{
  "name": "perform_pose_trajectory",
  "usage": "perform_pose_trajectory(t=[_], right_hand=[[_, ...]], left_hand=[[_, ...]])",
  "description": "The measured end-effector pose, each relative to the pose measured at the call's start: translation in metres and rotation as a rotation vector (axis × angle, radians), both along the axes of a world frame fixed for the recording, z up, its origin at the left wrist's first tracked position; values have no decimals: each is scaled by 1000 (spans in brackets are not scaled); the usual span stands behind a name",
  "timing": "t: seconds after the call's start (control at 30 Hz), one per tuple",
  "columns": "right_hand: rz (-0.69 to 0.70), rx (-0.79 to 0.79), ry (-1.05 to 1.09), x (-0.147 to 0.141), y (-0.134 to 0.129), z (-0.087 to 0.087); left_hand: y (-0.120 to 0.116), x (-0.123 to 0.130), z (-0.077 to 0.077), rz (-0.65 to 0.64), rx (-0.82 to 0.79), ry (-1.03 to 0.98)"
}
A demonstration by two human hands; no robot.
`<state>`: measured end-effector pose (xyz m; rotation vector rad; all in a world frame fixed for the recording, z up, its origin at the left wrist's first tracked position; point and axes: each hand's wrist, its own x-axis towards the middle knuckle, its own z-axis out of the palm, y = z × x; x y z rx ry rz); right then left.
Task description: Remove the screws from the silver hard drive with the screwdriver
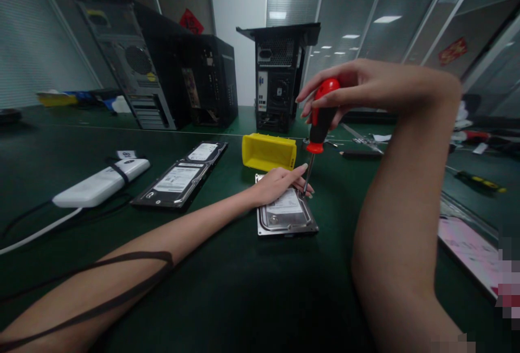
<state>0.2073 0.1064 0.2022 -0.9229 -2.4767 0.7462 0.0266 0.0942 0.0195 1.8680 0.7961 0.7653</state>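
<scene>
Right arm (398, 217) looms closest; right fingers (309, 89) clamped round the screwdriver (324, 121), left fingers (298, 172) spread over the hard drive (286, 212). My worry: that leaning shaft (310, 171) slips, jabbing the left ones.

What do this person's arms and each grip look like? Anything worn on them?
The left forearm and right forearm are bare, with no sleeves or watch showing. The left grip and right grip are ordinary human hands, ungloved, with no rings visible. A dark cord loops in front of the left forearm.
</scene>
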Motion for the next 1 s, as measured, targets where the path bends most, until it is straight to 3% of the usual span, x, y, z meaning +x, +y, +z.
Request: perform_pose_trajectory(t=[0.47, 1.0], right_hand=[[-123, 47, -51, 5, 0, 1], [-131, -3, -44, 2, 2, -2]], left_hand=[[-2, 1, 1, 8, -13, -13], [-1, 1, 1, 9, 8, 0]])
